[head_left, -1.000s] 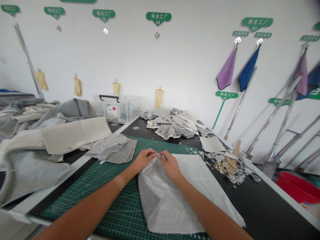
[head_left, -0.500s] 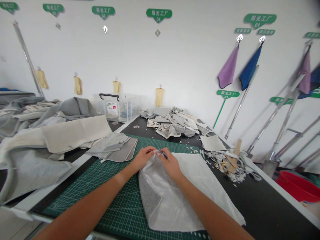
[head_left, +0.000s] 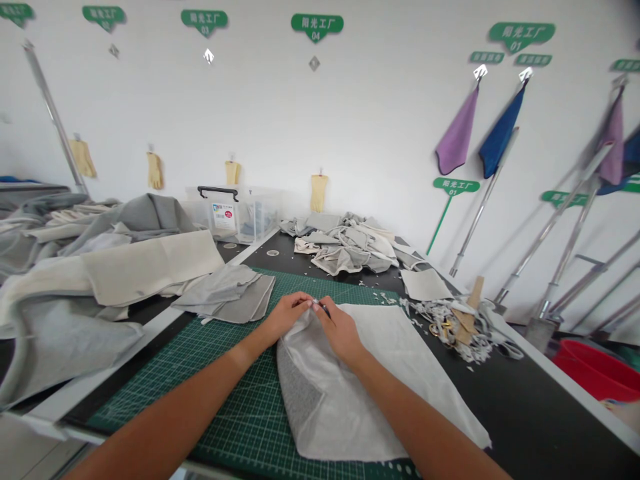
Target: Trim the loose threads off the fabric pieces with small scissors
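Note:
A light grey piece of fabric (head_left: 380, 373) lies over a green cutting mat (head_left: 225, 393), its left part folded to show a darker grey side. At its far edge my left hand (head_left: 291, 313) pinches the cloth between thumb and fingers. Close against it, my right hand (head_left: 336, 327) is closed around a small dark tool (head_left: 326, 311), whose tip meets the fabric edge by the left fingertips. Most of the tool is hidden in the fingers, so its kind cannot be made out. Left of my hands is a stack of grey cloth pieces (head_left: 245, 300).
Grey fabric is heaped on the left (head_left: 145, 220), with another scrap pile (head_left: 350, 243) at the back. A clear plastic box (head_left: 255, 217) stands behind. Trimmings (head_left: 470, 333) with scissors handles (head_left: 440, 330) lie on the right. A red bucket (head_left: 595, 367) is beyond the table's right edge.
My right hand has turned slightly, and less of the dark tool shows. The left hand and the fabric stay almost as they were.

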Tool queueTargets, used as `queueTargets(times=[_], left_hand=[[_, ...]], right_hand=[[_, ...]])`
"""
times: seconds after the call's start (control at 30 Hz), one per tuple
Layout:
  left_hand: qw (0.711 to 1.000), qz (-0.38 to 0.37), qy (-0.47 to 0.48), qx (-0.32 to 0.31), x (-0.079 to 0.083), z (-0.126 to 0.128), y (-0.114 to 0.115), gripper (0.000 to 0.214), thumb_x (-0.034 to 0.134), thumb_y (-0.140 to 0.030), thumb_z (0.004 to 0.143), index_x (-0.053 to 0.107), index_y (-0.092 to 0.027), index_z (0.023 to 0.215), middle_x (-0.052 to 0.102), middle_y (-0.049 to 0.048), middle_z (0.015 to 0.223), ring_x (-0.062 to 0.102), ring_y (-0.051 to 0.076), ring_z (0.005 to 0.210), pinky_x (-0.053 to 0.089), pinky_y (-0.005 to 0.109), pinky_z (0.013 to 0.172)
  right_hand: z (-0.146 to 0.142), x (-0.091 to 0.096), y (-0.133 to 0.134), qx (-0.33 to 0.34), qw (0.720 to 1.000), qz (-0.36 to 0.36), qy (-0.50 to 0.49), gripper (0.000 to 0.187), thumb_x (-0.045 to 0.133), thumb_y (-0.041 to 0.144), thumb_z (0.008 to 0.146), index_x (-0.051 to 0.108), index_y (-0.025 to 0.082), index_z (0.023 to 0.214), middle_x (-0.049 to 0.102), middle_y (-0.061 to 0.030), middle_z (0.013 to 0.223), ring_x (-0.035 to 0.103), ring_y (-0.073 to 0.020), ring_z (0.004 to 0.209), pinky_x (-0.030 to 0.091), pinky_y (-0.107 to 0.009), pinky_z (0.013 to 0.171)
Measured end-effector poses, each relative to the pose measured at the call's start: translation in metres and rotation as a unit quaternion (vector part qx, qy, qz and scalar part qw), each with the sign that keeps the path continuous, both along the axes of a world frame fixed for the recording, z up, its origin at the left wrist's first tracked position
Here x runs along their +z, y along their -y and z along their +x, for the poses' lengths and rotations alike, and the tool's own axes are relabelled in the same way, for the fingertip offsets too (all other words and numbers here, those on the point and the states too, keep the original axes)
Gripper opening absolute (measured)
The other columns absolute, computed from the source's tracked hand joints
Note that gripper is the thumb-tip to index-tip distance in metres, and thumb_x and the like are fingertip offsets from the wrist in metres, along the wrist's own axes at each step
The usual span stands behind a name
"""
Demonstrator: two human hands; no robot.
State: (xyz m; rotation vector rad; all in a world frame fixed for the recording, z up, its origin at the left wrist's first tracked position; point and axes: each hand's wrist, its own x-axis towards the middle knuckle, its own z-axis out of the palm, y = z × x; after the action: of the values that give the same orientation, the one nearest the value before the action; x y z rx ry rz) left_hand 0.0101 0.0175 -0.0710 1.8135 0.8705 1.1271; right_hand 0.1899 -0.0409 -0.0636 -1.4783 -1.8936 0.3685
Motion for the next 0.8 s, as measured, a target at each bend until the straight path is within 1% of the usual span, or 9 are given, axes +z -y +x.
queueTargets(times=[0.17, 0.37, 0.57, 0.8], left_hand=[[1.000, -0.011, -0.008, 0.009, -0.0003, 0.0010, 0.0005, 0.028, 0.060, -0.036, 0.087, 0.073, -0.014, 0.098, 0.074, 0.0080, 0.099, 0.065, 0.021, 0.094, 0.048, 0.031, 0.088], [1.000, -0.022, -0.001, 0.001, -0.0001, 0.0003, 0.0029, 0.030, 0.059, -0.037, 0.088, 0.073, -0.014, 0.101, 0.074, 0.0075, 0.099, 0.065, 0.020, 0.093, 0.047, 0.030, 0.087], [1.000, -0.026, 0.001, -0.001, -0.0025, -0.0003, 0.0018, 0.031, 0.059, -0.039, 0.087, 0.073, -0.015, 0.101, 0.074, 0.0073, 0.101, 0.065, 0.020, 0.094, 0.047, 0.030, 0.087], [1.000, -0.026, -0.005, 0.002, -0.0028, -0.0004, 0.0029, 0.030, 0.059, -0.038, 0.087, 0.074, -0.014, 0.098, 0.074, 0.0075, 0.098, 0.065, 0.020, 0.092, 0.047, 0.030, 0.085]], right_hand=[[0.0002, -0.0017, -0.0011, 0.003, 1.000, 0.010, 0.012, 0.040, 0.028, 0.058, 0.103, 0.053, 0.027, 0.099, 0.066, 0.0016, 0.083, 0.061, -0.0172, 0.074, 0.029, -0.024, 0.062], [0.0002, -0.0028, -0.0019, 0.001, 1.000, 0.019, 0.025, 0.039, 0.028, 0.056, 0.103, 0.054, 0.027, 0.098, 0.064, 0.0020, 0.079, 0.058, -0.0164, 0.069, 0.026, -0.024, 0.060], [0.0006, -0.0038, -0.0029, 0.002, 0.999, 0.026, 0.033, 0.037, 0.029, 0.054, 0.104, 0.053, 0.027, 0.097, 0.064, 0.0024, 0.079, 0.058, -0.0161, 0.069, 0.026, -0.024, 0.060], [0.0015, -0.0042, -0.0035, 0.006, 0.999, 0.024, 0.045, 0.035, 0.030, 0.054, 0.104, 0.050, 0.027, 0.097, 0.062, 0.0033, 0.077, 0.058, -0.0159, 0.069, 0.025, -0.024, 0.060]])
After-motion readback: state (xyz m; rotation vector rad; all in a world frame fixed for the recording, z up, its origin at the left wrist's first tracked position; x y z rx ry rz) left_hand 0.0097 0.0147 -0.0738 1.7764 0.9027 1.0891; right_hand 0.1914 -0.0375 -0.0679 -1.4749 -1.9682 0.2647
